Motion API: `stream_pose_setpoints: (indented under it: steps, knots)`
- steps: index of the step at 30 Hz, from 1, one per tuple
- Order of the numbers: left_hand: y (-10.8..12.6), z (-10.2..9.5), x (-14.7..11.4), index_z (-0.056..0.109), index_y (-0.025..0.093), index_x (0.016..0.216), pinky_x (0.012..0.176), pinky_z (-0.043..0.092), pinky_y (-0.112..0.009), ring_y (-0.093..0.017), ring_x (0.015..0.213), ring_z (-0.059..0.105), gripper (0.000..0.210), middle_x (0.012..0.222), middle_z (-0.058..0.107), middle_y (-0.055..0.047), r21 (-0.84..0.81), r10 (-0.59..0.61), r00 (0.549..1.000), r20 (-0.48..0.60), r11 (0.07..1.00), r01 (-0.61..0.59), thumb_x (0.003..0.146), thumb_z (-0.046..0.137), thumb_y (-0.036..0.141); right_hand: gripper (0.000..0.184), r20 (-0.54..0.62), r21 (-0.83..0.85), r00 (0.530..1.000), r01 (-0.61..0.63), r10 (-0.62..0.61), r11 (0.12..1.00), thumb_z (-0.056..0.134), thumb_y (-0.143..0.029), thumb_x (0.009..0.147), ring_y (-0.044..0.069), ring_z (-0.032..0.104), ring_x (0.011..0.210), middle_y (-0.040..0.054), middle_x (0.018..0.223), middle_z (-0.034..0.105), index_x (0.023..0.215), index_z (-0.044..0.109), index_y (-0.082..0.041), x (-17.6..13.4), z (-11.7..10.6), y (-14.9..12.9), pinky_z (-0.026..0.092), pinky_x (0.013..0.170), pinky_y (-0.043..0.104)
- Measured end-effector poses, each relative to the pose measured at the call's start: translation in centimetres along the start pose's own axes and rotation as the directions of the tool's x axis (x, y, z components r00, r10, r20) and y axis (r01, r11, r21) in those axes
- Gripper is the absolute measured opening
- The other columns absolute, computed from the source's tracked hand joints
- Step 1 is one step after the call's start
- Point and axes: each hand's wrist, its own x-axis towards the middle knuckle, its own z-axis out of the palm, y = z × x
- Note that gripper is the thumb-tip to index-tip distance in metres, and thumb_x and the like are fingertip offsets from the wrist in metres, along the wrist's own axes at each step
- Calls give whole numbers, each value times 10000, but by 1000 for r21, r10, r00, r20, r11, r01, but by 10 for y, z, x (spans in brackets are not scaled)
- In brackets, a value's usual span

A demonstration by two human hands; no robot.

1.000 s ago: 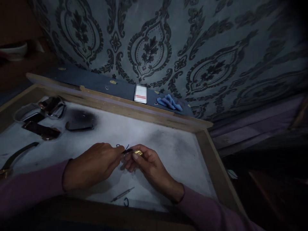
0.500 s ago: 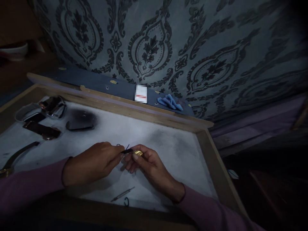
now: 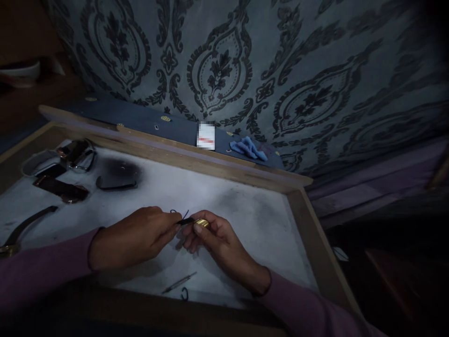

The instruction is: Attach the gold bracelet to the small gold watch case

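Note:
Near the middle of the wooden tray, my right hand (image 3: 228,243) is closed round a shiny gold watch case (image 3: 202,223), thumb on its near side. A black strap (image 3: 185,221) reaches from the case to my left hand (image 3: 133,238), whose thumb and fingers pinch its other end. A thin dark loop and tail stick up beside my left fingertips; I cannot tell what they belong to. Below the hands lie a slim metal spring bar tool (image 3: 179,282) and a small black curved piece (image 3: 184,294).
Several wristwatches (image 3: 63,188) lie at the tray's left, beside a clear round dish (image 3: 37,164). A strapped watch (image 3: 24,227) is by my left sleeve. The tray's raised wooden rim (image 3: 175,149) has a pixelated white card (image 3: 206,135) and blue cloth (image 3: 248,148) behind it.
The strap between my hands tilts slightly differently at the gold case. Both hands keep almost the same place and hold.

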Motion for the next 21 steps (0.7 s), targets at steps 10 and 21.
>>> stream_pose_setpoints:
  steps: [10,21]
  knots:
    - [1,-1,-1,618,155,904,592,372,-278,-172,632,586,301,694,633,-25,-14,-3,1000,16,1000,3,972,335,230,158,12,-22,1000,7,-7,1000,633,-331,904,114,661,648,27,817,694,937,601,-180,0,0,-2,536,603,254]
    - [-2,-4,1,606,167,862,592,373,-259,-158,640,575,307,677,607,-5,-114,20,999,27,993,-17,979,340,265,181,32,18,999,1,-1,1000,650,-349,890,114,670,660,26,823,704,928,615,-175,0,-1,-2,533,598,243]
